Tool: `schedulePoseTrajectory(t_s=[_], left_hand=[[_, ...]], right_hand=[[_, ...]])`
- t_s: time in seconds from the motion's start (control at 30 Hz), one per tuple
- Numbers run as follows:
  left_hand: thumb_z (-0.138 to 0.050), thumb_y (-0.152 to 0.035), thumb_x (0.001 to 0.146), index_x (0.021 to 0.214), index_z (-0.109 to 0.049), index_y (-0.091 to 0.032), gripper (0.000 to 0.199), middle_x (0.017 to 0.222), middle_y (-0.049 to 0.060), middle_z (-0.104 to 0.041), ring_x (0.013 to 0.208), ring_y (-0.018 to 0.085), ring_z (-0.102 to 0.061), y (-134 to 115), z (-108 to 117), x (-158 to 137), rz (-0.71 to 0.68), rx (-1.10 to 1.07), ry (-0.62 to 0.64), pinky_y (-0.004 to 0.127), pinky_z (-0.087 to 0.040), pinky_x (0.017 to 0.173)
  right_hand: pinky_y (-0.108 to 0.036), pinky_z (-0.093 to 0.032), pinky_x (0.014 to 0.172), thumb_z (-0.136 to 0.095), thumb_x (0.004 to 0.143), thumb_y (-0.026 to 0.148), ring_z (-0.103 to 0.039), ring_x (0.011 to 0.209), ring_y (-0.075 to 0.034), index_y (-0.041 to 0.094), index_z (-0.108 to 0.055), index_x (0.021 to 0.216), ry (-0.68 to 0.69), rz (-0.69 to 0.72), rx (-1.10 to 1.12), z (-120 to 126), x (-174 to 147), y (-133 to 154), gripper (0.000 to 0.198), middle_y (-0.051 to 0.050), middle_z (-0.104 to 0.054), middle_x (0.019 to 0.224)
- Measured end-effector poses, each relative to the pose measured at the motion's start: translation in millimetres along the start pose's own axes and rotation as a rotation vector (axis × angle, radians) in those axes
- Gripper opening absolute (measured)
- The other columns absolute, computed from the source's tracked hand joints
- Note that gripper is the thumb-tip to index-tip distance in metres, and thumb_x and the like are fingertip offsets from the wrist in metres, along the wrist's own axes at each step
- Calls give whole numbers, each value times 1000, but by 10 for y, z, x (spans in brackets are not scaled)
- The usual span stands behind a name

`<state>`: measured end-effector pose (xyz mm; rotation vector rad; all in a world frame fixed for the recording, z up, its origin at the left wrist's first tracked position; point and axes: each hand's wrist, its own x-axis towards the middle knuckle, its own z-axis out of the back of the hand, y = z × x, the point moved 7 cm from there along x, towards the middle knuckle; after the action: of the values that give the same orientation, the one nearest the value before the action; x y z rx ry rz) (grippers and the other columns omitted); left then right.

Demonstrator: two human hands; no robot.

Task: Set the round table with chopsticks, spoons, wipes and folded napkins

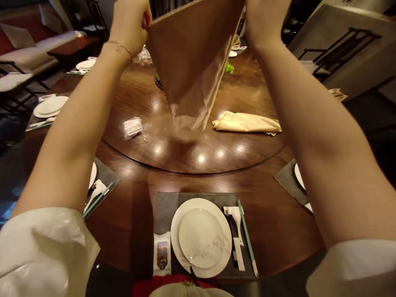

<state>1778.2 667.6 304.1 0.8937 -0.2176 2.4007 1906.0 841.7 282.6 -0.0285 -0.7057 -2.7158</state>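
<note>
A brownish-gold cloth napkin (194,49) hangs stretched between my raised hands, its lower part blurred above the turntable. My left hand (133,20), closed, pinches its upper left corner. At the top edge my right hand (266,18) is at the upper right corner; its fingers are mostly hidden behind the wrist or cut off, but the cloth hangs taut from it. Beyond the napkin's lower right side lies a folded gold napkin bundle (247,123) on the wooden turntable (185,159). To the lower left rests a clear plastic packet of white pieces (133,127).
Directly before me, stacked white plates (201,237) sit on a grey placemat (167,210) with a white spoon (237,220) and a green-blue chopstick sleeve (247,237). Other place settings ring the table, including plates (51,106) at left. Chairs (337,53) stand behind.
</note>
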Motion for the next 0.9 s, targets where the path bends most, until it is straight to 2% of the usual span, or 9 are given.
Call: schedulePoseTrajectory(t_s=[0.07,0.13,0.23,0.3,0.37,0.5,0.63,0.77,0.9], left_hand=[[-58,-5,71,85,-59,-20,21,77,-4,-54,69,12,-34,-20,50,-290,19,-25,-140,31,-31,65],[-52,-9,77,80,-54,-25,16,79,0,-52,75,15,-37,-152,-139,-789,-24,-76,-153,33,-33,70],[-45,-15,85,77,-49,-22,12,75,2,-48,78,16,-38,-433,-924,-1771,-77,-216,134,31,-35,71],[-41,-14,89,76,-48,-19,15,70,2,-47,78,15,-40,-595,-1569,-2463,-52,-298,382,28,-37,71],[-46,-16,88,75,-51,-18,14,71,3,-52,75,15,-44,-747,-2068,-3052,-88,-317,494,27,-38,66],[-49,-12,84,75,-59,-16,14,89,10,-64,85,18,-55,-875,-2608,-3885,-180,-372,602,30,-44,74],[-44,-18,88,92,-64,-16,20,102,10,-67,96,19,-61,-785,-2673,-4304,-131,-498,654,32,-45,86],[-42,-32,91,96,-63,-20,25,93,7,-69,87,19,-64,-588,-2746,-4311,222,-482,733,27,-45,77],[-55,-33,82,91,-63,-21,17,91,5,-69,89,21,-63,-461,-2915,-4135,543,-351,821,28,-45,78]], right_hand=[[-19,-37,81,-32,80,57,-54,96,-11,22,-55,43,30,28,43,-396,-233,-79,55,-2,-63,53],[-21,-36,83,-33,78,57,-51,101,-14,26,-57,44,37,41,56,-862,-497,-300,52,-3,-61,49],[-24,-36,86,-29,80,54,-49,105,-17,30,-61,51,-116,-59,6,-1545,-842,-922,50,-4,-63,54],[-25,-37,90,-26,84,46,-49,106,-17,30,-66,65,-212,-166,-43,-2050,-1026,-1417,47,-3,-70,77],[-30,-42,89,-34,84,34,-53,100,-17,25,-67,83,-127,-142,-48,-2684,-1146,-1793,34,-5,-68,101],[-41,-41,96,-43,80,18,-52,110,-24,17,-64,79,-57,-6,-50,-3619,-1395,-2209,21,-12,-65,109],[-34,-45,89,-44,84,22,-58,102,-21,16,-63,91,-1,-38,100,-3902,-1614,-2347,21,-11,-65,106],[-27,-45,74,-42,87,28,-62,79,-18,16,-63,90,31,-390,104,-3816,-1573,-2505,24,-7,-67,86],[-26,-44,75,-48,81,23,-62,85,-20,16,-66,87,155,-663,-7,-3793,-1350,-2619,20,-8,-68,90]])
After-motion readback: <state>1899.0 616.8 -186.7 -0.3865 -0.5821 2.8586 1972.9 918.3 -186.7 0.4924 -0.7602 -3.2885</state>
